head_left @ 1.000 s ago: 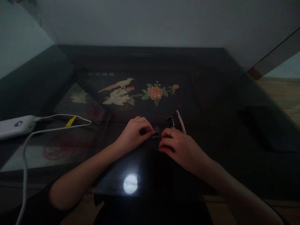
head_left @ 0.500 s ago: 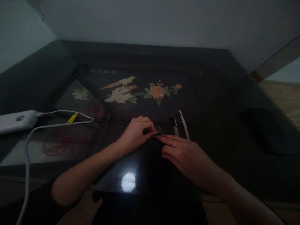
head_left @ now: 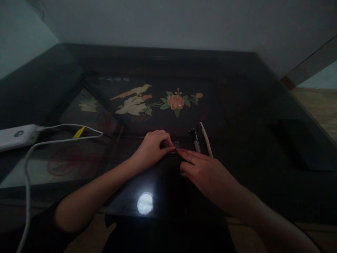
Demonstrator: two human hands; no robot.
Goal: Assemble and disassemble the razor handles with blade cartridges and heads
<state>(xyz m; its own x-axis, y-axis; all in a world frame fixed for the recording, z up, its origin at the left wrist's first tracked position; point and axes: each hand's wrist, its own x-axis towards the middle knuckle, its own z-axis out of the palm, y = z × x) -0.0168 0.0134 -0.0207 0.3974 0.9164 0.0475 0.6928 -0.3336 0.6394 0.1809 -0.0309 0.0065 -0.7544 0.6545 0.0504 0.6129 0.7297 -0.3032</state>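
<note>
The scene is dim. My left hand [head_left: 153,149] rests on the dark glass table [head_left: 244,105], its fingers curled and pinched on a small dark object [head_left: 174,146] that I cannot make out. My right hand [head_left: 204,170] lies beside it with the fingers stretched toward that same object, fingertips touching it; a ring shows on one finger. Just beyond my right hand lie a thin white stick [head_left: 205,139] and a small dark tool [head_left: 195,140].
A white power bank [head_left: 16,136] with white cables [head_left: 56,137] lies at the left. An inlaid bird-and-flower picture [head_left: 155,101] shows under the glass. A dark flat object [head_left: 300,144] sits at the right. A round light reflection [head_left: 145,203] glints near me.
My right hand has uncurled from a closed pose and stretched its fingers toward the small object at my left fingertips. My left hand has stayed in place.
</note>
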